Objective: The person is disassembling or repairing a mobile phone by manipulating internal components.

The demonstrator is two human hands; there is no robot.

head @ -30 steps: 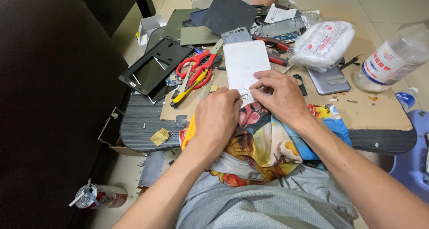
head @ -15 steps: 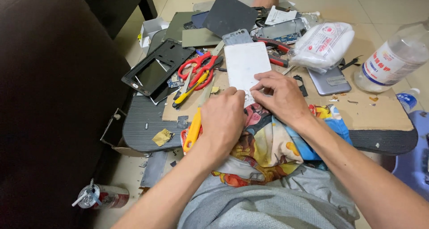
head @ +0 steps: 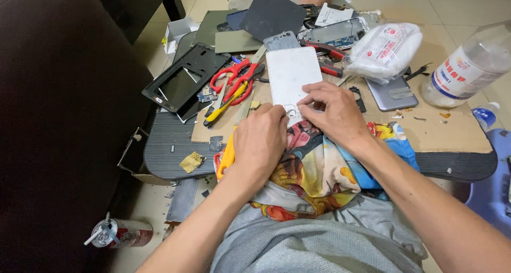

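A white phone panel (head: 293, 73) lies on a low dark board (head: 170, 150), its near end resting on a colourful printed cloth (head: 314, 172) in my lap. My left hand (head: 261, 142) is closed around a yellow-handled tool (head: 227, 158) and its tip meets the panel's near edge. My right hand (head: 332, 113) presses down on the panel's lower right corner with fingers bent. The tool's tip is hidden between my hands.
Red-handled scissors (head: 234, 81) and a black phone frame (head: 183, 81) lie to the left. A wrapped white pack (head: 386, 49), a grey phone back (head: 391, 94) and a clear plastic bottle (head: 468, 65) sit on the right. A can (head: 122, 233) lies on the floor.
My left hand has slid slightly down and toward me along the panel's near edge. My right hand stays pressed on the panel.
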